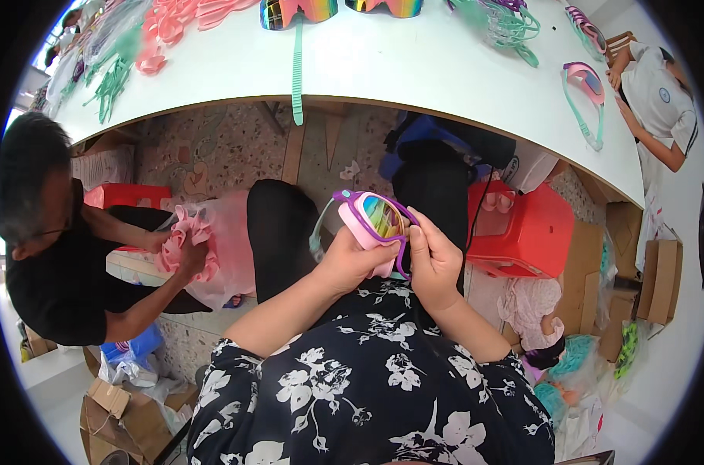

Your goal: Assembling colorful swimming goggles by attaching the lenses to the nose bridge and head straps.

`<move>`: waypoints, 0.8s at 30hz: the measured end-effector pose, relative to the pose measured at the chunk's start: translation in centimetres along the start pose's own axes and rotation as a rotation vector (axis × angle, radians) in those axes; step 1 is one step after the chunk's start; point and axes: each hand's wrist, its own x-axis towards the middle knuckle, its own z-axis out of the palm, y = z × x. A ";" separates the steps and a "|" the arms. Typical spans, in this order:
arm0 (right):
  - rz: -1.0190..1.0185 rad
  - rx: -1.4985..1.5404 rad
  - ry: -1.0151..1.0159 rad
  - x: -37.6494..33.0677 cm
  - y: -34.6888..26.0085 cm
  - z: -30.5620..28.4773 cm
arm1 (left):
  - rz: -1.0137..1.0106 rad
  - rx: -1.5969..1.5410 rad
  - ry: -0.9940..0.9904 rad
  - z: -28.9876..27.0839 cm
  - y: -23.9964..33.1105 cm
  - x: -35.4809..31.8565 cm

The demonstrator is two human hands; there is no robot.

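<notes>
**Both hands grip a pair of purple-and-pink goggles**

In the head view, the purple-and-pink goggles (pixel 383 217) are held above the lap, in front of the near edge of the white table (pixel 422 70). Their colourful mirrored lens faces upward. The left hand (pixel 350 262) grasps the pink body from the left, its thumb laid along the near side. The right hand (pixel 436 260) pinches the purple frame at its right side between thumb and fingers. A pale teal strap (pixel 318 235) curves down at the goggles' left end.

On the table's far side, pink pieces (pixel 183 22) lie to the left; a ribbed green strap (pixel 297 74) hangs over the near edge at the middle; pink goggles (pixel 587 81) with a green strap rest at the right. A co-worker in black (pixel 65 271) sits at left, gripping pink strips (pixel 195 244) over a translucent bag. A red stool (pixel 534 236) stands at right.
</notes>
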 end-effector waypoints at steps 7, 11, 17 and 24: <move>0.307 0.368 -0.138 -1.5 0.7 0.6 | 0.018 -0.265 0.072 0.3 0.7 -0.3; 0.573 0.668 -0.187 -1.2 1.0 1.7 | 0.090 -0.251 0.134 -0.1 0.6 0.6; 0.783 0.831 -0.244 -0.5 1.6 1.9 | 0.127 -0.258 0.185 -1.4 -0.9 1.8; 0.453 0.414 -0.230 4.6 1.5 -2.8 | -0.134 0.461 0.072 -1.8 0.2 -2.0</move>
